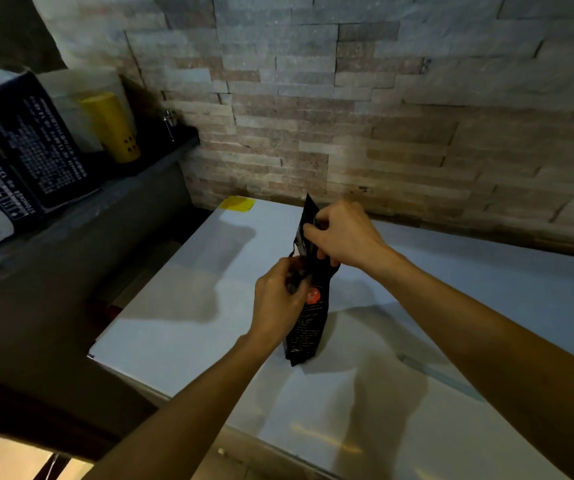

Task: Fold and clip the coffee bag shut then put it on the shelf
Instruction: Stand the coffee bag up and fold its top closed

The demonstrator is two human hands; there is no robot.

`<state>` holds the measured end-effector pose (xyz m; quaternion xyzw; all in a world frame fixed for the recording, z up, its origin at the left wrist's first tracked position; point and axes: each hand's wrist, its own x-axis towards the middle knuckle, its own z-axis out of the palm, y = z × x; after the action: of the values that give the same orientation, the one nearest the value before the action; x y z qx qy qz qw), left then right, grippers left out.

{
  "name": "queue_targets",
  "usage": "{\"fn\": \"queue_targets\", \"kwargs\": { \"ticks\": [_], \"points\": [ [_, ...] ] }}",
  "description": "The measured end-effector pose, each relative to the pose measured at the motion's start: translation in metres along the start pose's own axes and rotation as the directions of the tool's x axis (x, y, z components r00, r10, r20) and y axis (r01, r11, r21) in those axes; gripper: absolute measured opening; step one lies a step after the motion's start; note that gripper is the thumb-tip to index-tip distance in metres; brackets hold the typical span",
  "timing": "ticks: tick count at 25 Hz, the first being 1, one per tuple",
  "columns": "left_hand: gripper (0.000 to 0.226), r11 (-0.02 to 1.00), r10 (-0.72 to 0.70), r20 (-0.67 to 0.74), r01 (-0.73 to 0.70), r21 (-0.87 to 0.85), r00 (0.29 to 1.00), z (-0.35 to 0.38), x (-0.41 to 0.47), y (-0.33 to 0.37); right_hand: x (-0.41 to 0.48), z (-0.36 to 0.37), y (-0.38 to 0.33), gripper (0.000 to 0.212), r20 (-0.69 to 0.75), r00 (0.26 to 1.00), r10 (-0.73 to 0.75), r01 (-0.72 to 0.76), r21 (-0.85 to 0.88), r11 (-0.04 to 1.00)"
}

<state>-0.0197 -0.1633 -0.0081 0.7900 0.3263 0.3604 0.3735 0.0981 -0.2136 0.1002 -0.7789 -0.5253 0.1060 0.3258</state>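
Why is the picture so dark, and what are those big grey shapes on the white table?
In the head view the room is dim; the grey shapes are shadows that the arms and the coffee bag cast on the white table. The wide lens bends the brick wall, and the left hand and right hand look slightly soft.

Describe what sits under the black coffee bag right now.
The coffee bag stands upright on the white table, held by the left hand and right hand. Nothing else shows beneath it; the contact patch itself is hidden.
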Motion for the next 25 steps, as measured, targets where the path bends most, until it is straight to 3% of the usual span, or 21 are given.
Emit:
{"fn": "queue_targets", "kwargs": {
  "ticks": [4, 6, 9, 11, 12, 16, 18, 21, 25],
  "points": [
    [0.007, 0.996, -0.082, -0.096, 0.077, -0.054, 0.992, -0.004, 0.002, 0.005, 0.002, -0.012, 0.011, 0.046, 0.044, 0.996, -0.082, 0.075, 0.143, 0.987],
    [0.012, 0.993, -0.101, -0.128, 0.092, -0.074, 0.987, -0.006, 0.005, 0.006, 0.002, -0.015, 0.027, 0.044, -0.055, 0.993, -0.101, 0.112, 0.269, 0.957],
    [0.016, 0.985, -0.134, -0.144, 0.115, -0.132, 0.980, -0.006, 0.008, 0.003, 0.000, -0.010, 0.061, 0.033, -0.285, 0.958, 0.024, 0.123, 0.486, 0.865],
    [0.020, 0.971, -0.166, -0.138, 0.138, -0.195, 0.976, -0.004, 0.011, -0.002, 0.002, 0.000, 0.086, 0.019, -0.302, 0.947, 0.114, 0.064, 0.522, 0.851],
    [0.023, 0.963, -0.181, -0.126, 0.149, -0.226, 0.975, -0.004, 0.013, -0.003, 0.002, 0.005, 0.098, 0.009, -0.248, 0.959, 0.141, 0.008, 0.516, 0.857],
    [0.027, 0.896, -0.227, -0.020, 0.201, -0.396, 0.974, -0.002, 0.023, 0.005, -0.006, 0.021, 0.132, 0.046, 0.148, 0.983, 0.105, -0.170, 0.555, 0.814],
    [0.024, 0.837, -0.244, 0.057, 0.240, -0.491, 0.968, 0.002, 0.025, 0.011, -0.014, 0.025, 0.136, 0.041, 0.244, 0.967, 0.067, -0.216, 0.659, 0.720],
    [0.017, 0.740, -0.262, 0.177, 0.315, -0.594, 0.949, 0.013, 0.029, 0.009, -0.023, 0.022, 0.140, 0.023, 0.283, 0.954, 0.101, -0.288, 0.767, 0.574],
    [0.019, 0.680, -0.268, 0.297, 0.398, -0.616, 0.917, 0.031, 0.037, -0.002, -0.031, 0.021, 0.152, 0.026, 0.223, 0.957, 0.186, -0.288, 0.800, 0.526]
  ]
}}
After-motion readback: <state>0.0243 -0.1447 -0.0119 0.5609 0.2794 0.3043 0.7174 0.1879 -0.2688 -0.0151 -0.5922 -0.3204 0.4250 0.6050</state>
